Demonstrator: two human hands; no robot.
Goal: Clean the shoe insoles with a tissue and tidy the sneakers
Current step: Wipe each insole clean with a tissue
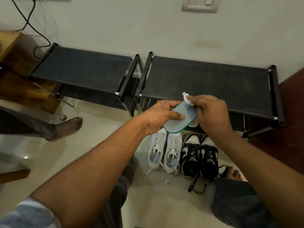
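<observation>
Head view: logged left hand [162, 116] curled round pale blue insole [181, 125], thumb across top face, held in air above white sneakers [164, 153]. Noted right hand [212, 112] pinching crumpled white tissue [187, 98] against insole's far end. Observed black-and-white sneakers [199, 157] just beside white pair, on tiled floor [82, 153] before black shoe rack [205, 83]. Spotted small white scrap [167, 182] near loose laces.

The left hand [162, 116] grips a pale blue insole [181, 119] with its thumb across the top; the right hand [212, 112] pinches a crumpled white tissue [186, 98] against the insole's far end; below, white sneakers [165, 153] and black-and-white sneakers [199, 157] stand side by side on the floor [65, 162] before two black shoe racks [205, 83].
</observation>
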